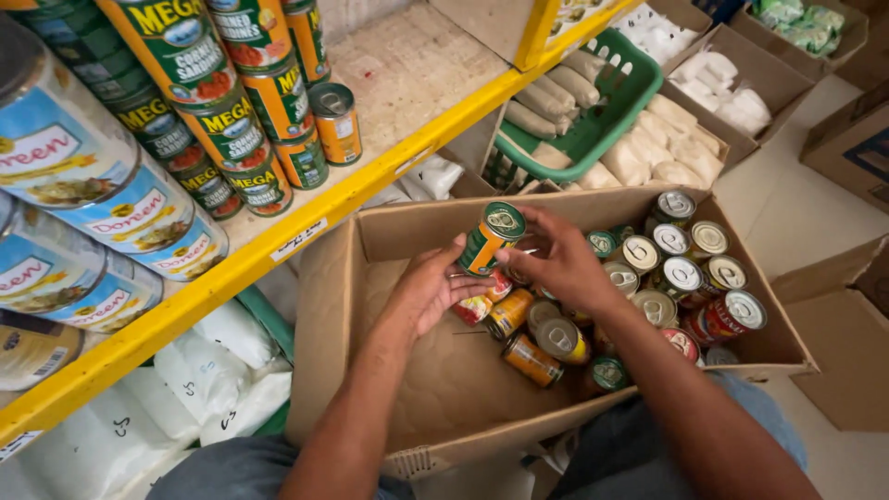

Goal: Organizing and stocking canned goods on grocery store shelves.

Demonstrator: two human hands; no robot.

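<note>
Green-topped tin can point(491, 239): upright, slightly tilted, above the cardboard box point(407, 398). Left hand point(431, 292) clasps its lower body; right hand point(560, 259) curls around from the right. Yellow shelf point(278, 243) lies far-left.

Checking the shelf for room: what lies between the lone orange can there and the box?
In the head view, bare shelf board and its yellow edge separate the orange can from the cardboard box.

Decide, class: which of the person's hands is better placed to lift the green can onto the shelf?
Probably the left hand. It lies nearer the shelf, on the person's left, and its fingertips touch the green can. The right hand also holds that can but lies farther from the shelf, over the box.
</note>
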